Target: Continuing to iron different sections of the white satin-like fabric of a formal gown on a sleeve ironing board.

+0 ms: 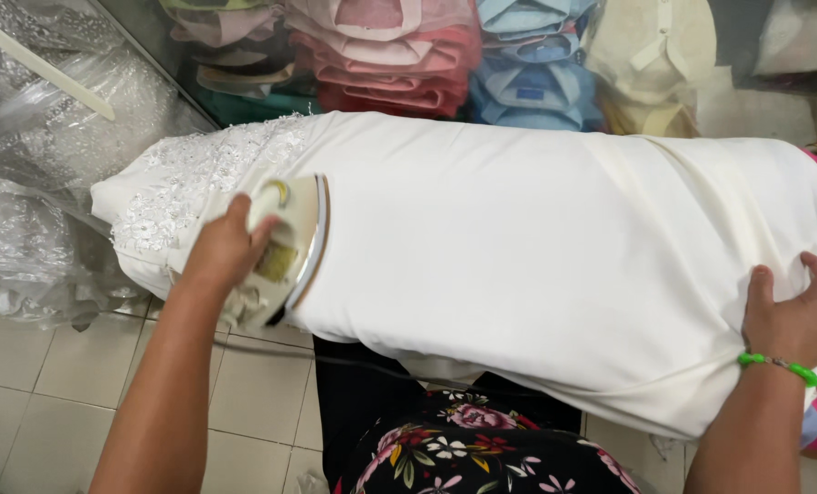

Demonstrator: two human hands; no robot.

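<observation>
A cream white garment [537, 247] with a beaded lace end [189, 174] lies stretched over an ironing board. My left hand [221, 252] grips the handle of a white electric iron [290, 247], which rests on the cloth near the lace end. My right hand [797, 316], with a green band on its wrist, presses flat on the garment's right edge and holds the cloth taut.
Stacks of folded shirts in pink [390, 50], blue [532, 64] and cream [651, 55] stand behind the board. Plastic-wrapped sequinned garments [52, 119] hang at the left. The iron's cord [354, 364] runs under the board above a tiled floor [52, 402].
</observation>
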